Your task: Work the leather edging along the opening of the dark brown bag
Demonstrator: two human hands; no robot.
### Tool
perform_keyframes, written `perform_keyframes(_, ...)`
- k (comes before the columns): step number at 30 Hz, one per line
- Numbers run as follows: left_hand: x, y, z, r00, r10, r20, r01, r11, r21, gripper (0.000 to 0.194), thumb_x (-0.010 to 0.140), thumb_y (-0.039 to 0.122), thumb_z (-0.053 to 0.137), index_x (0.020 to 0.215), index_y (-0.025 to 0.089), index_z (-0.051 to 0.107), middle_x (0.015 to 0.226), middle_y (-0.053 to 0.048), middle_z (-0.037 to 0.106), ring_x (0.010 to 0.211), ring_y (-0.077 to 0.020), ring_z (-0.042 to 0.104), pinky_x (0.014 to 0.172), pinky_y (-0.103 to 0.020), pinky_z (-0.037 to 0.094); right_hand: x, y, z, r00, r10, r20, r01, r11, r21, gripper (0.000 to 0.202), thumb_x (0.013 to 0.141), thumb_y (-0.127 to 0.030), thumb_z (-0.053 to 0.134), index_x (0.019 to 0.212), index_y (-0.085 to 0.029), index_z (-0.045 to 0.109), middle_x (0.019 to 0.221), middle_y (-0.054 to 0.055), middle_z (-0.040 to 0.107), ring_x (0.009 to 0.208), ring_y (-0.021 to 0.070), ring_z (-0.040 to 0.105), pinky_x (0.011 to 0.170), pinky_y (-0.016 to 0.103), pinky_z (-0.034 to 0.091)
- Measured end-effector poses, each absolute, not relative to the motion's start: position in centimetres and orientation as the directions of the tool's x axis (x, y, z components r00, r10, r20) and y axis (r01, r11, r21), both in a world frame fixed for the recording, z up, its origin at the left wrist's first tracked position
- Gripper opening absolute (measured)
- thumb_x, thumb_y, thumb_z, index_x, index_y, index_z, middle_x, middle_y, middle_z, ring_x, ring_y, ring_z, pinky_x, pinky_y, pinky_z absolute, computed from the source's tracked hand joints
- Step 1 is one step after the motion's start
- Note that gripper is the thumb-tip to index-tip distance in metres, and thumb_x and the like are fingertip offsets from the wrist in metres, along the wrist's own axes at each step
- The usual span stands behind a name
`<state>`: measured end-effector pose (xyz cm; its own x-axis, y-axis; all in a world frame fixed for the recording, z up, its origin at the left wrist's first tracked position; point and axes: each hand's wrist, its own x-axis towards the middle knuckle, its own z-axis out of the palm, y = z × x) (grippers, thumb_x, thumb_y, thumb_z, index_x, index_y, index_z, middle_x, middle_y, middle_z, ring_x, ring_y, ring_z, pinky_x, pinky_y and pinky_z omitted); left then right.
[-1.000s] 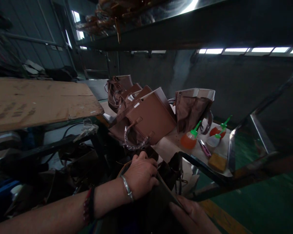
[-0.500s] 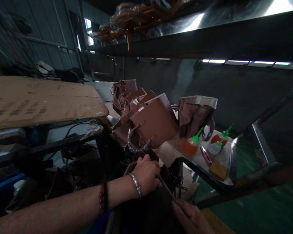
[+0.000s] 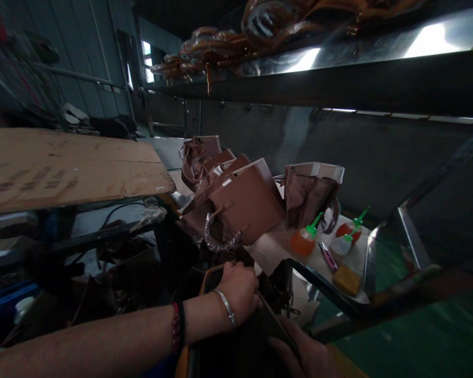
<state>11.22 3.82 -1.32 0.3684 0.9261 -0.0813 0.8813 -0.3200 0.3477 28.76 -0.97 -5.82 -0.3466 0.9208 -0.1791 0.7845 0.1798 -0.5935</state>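
A dark, open-topped bag (image 3: 252,341) with a thin tan edge is low in the middle, close to me. Its inside is too dark to make out. My left hand (image 3: 238,294), with a silver bangle and red and black bands at the wrist, is closed over its far rim. On the near right side, my right hand (image 3: 305,349) pinches the same rim, thumb inside and fingers outside. Just beyond my left hand lies a brown handbag (image 3: 248,202), its handle (image 3: 216,236) wrapped in clear film.
More brown bags (image 3: 199,157) lie behind, and another (image 3: 311,191) stands right. An orange-filled bottle (image 3: 302,241), a pink cutter (image 3: 328,256) and a yellow sponge (image 3: 347,280) share the table. Cardboard (image 3: 74,168) juts in left; a metal shelf (image 3: 299,76) crosses overhead.
The view has shifted a little, so the table things sit lower and further left. More of the dark bag's tan edge shows beside my left hand. Both hands keep hold of the rim.
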Motion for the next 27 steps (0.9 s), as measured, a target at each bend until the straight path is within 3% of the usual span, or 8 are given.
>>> perform_keyframes(2, 11.6, 3.6, -1.1, 0.364, 0.926, -0.101, 0.886, -0.311, 0.344, 0.013, 0.067, 0.027, 0.056, 0.066, 0.014, 0.061, 0.085, -0.006, 0.06, 0.087, -0.0237, 0.047, 0.077, -0.038, 0.031, 28.2, -0.7, -5.5, -0.326, 0.934, -0.145, 0.797, 0.189, -0.574, 0.041, 0.079, -0.043, 0.035, 0.11, -0.02, 0.048, 0.091, 0.009, 0.063, 0.082, 0.0236, 0.059, 0.068, 0.029, 0.043)
perform_keyframes(8, 10.9, 3.4, -0.6, 0.439, 0.898, 0.034, 0.866, -0.433, 0.251, 0.014, 0.066, 0.029, 0.057, 0.065, 0.015, 0.061, 0.078, -0.005, 0.06, 0.086, -0.0245, 0.042, 0.071, -0.039, 0.029, 26.6, 0.7, -4.5, -0.374, 0.922, -0.094, 0.738, 0.235, -0.633, 0.03, 0.085, -0.033, 0.029, 0.078, -0.018, 0.054, 0.072, 0.006, 0.063, 0.069, 0.0171, 0.059, 0.061, 0.024, 0.04)
perform_keyframes(14, 7.4, 4.7, -0.6, 0.559, 0.824, 0.086, 0.795, -0.563, 0.224, 0.009, 0.066, 0.028, 0.061, 0.063, 0.019, 0.061, 0.093, 0.004, 0.061, 0.089, -0.0223, 0.04, 0.071, -0.037, 0.028, 27.3, 0.9, -5.2, -0.419, 0.905, -0.068, 0.698, 0.274, -0.662, 0.033, 0.085, -0.035, 0.029, 0.078, -0.017, 0.055, 0.076, 0.005, 0.062, 0.072, 0.0161, 0.057, 0.061, 0.024, 0.04)
perform_keyframes(19, 7.4, 6.0, -1.2, 0.498, 0.867, -0.017, 0.827, -0.468, 0.312, 0.012, 0.068, 0.026, 0.059, 0.06, 0.018, 0.06, 0.081, 0.001, 0.064, 0.086, -0.0203, 0.046, 0.073, -0.033, 0.033, 27.5, 1.1, -5.6, -0.426, 0.899, -0.098, 0.68, 0.247, -0.69, 0.035, 0.085, -0.039, 0.029, 0.077, -0.018, 0.056, 0.076, 0.004, 0.062, 0.074, 0.0172, 0.057, 0.065, 0.025, 0.041)
perform_keyframes(27, 8.4, 6.9, -2.0, 0.416, 0.907, -0.072, 0.876, -0.378, 0.301, 0.009, 0.065, 0.02, 0.054, 0.063, 0.016, 0.062, 0.078, -0.006, 0.064, 0.089, -0.0243, 0.047, 0.076, -0.034, 0.037, 27.6, 1.6, -6.1, -0.46, 0.88, -0.118, 0.679, 0.262, -0.686, 0.037, 0.085, -0.041, 0.027, 0.079, -0.018, 0.056, 0.076, 0.004, 0.062, 0.076, 0.0172, 0.057, 0.067, 0.024, 0.041)
